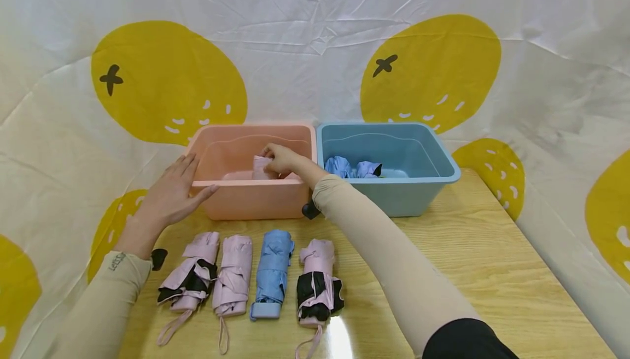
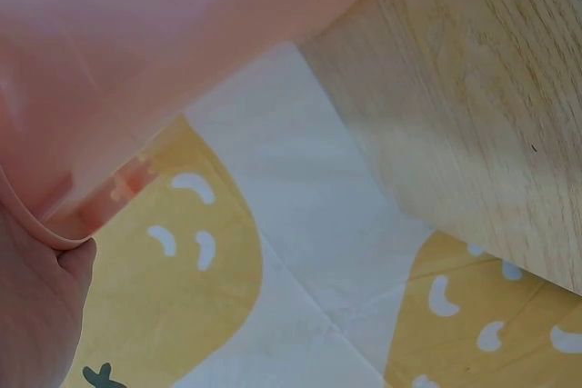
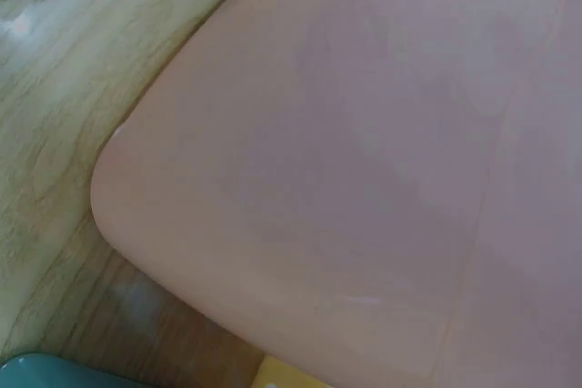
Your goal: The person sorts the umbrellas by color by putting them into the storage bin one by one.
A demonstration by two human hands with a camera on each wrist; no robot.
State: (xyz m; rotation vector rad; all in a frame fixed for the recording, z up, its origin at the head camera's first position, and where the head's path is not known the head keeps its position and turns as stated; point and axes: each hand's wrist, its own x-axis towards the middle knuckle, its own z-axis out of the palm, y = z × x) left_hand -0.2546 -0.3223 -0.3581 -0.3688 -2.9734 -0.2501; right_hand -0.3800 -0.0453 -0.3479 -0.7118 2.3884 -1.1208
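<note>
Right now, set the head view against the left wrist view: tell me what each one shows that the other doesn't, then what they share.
Only the head view: the right hand holding a pale pink bundle in the pink bin, the blue bin, three pink folded umbrellas and one blue umbrella.

Only the left wrist view: a stretch of the edge of the wooden table beside the pink bin.

Both: the left hand at the pink bin's rim, the wooden table, and the patterned cloth.

Left sleeve (image 1: 98,304): beige; small dark lettering (image 1: 117,261) at the cuff, partly legible. Right sleeve (image 1: 389,260): beige, wrinkled cuff; black fabric (image 1: 465,340) higher up. Small black pieces (image 1: 158,259) by both wrists.
</note>
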